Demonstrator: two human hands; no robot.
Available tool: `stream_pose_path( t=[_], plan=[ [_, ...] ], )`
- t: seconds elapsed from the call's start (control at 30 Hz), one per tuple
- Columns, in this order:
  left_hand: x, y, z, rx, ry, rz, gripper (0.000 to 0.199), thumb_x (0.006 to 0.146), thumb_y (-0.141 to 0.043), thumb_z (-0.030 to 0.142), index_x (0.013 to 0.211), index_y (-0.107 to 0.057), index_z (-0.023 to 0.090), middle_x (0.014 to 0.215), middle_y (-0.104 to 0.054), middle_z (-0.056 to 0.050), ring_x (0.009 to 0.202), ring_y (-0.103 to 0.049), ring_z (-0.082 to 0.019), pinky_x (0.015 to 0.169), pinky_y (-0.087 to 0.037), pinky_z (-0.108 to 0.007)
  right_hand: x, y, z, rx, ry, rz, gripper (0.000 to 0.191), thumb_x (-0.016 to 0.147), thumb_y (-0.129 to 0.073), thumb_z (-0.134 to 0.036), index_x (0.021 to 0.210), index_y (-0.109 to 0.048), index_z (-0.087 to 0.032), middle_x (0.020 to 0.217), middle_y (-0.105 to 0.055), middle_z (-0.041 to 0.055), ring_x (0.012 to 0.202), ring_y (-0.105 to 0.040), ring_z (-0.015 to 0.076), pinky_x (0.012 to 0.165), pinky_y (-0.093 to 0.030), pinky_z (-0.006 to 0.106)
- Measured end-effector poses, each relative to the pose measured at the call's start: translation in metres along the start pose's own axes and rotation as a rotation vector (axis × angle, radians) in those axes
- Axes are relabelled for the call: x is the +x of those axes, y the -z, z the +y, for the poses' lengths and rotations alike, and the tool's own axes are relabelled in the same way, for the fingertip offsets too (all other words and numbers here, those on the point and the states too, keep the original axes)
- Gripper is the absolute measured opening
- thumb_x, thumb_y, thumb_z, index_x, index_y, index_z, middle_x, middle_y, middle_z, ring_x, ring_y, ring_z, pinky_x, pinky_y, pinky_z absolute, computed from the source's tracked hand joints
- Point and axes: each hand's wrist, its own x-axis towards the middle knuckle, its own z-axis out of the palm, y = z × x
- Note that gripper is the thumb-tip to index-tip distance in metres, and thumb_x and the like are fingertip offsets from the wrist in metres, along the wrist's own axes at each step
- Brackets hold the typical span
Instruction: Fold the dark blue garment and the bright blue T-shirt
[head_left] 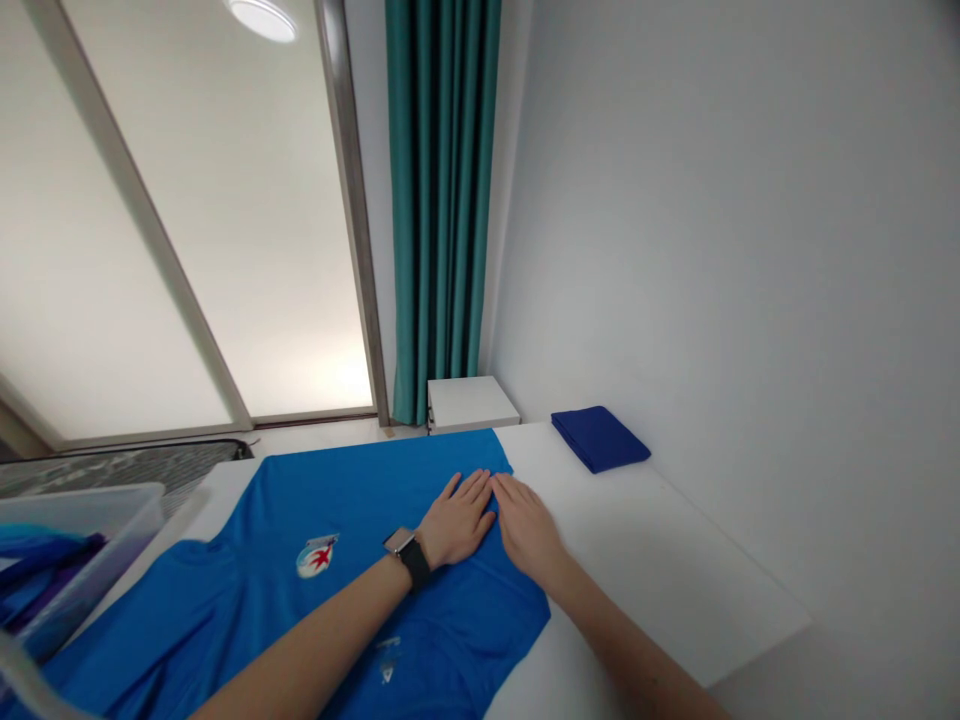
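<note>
A bright blue shirt [360,490] lies spread over the white table, with a round white emblem holding a red figure on its chest and a small pale logo lower down. My left hand [457,520], a dark-banded watch on its wrist, rests flat on the fabric with fingers stretched out. Beside it, my right hand [529,530] touches the shirt's right edge, its fingers extended close together and its thumb hidden. The fingertips of both hands nearly meet. A sleeve of the shirt spreads toward the lower left.
On the white table [675,560], a folded dark blue cloth [600,438] lies near the wall. A clear plastic bin [142,515] with blue and purple fabric stands at the left. Behind the table are a white cabinet [471,402], a green curtain [442,200] and frosted sliding doors [225,220].
</note>
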Motion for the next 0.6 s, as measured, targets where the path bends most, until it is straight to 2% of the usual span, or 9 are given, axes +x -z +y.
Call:
stream_pose_path(
  t=[0.17,0.27,0.43,0.6],
  plan=[
    [-0.007,0.001,-0.009,-0.010,0.017,-0.030,0.055,0.100,-0.027,0.043,0.148,-0.036,0.017,0.154,-0.034,-0.010,0.144,-0.028,-0.023,0.117,-0.022,-0.046,0.010,-0.017,0.006,-0.052,-0.056,-0.139,0.052,0.096,-0.034,-0.026,0.146,-0.039,-0.012,0.153,-0.034,0.0150,0.142,-0.029,0.0275,0.114,-0.026,0.052],
    [-0.011,0.003,-0.015,-0.019,-0.009,-0.050,0.058,0.100,-0.027,0.048,0.149,-0.034,0.017,0.155,-0.032,-0.009,0.144,-0.028,-0.023,0.118,-0.021,-0.046,0.007,-0.021,0.013,-0.029,-0.035,-0.137,0.054,0.098,-0.032,-0.035,0.148,-0.036,-0.015,0.154,-0.031,0.0129,0.143,-0.026,0.0259,0.115,-0.021,0.053],
    [-0.017,0.007,-0.024,-0.023,-0.005,-0.078,0.060,0.100,-0.026,0.050,0.150,-0.031,0.018,0.156,-0.029,-0.009,0.144,-0.027,-0.023,0.118,-0.019,-0.045,0.004,-0.020,0.015,-0.017,-0.037,-0.131,0.055,0.098,-0.031,-0.038,0.149,-0.035,-0.015,0.155,-0.030,0.0115,0.144,-0.025,0.0251,0.116,-0.018,0.052],
    [-0.024,0.006,-0.033,-0.042,0.012,-0.030,0.059,0.101,-0.023,0.051,0.150,-0.032,0.020,0.155,-0.033,-0.008,0.143,-0.029,-0.021,0.119,-0.019,-0.044,0.006,-0.021,0.019,0.053,-0.062,-0.125,0.056,0.098,-0.032,-0.041,0.147,-0.037,-0.015,0.154,-0.033,0.0105,0.144,-0.025,0.0243,0.117,-0.017,0.050]
  ],
)
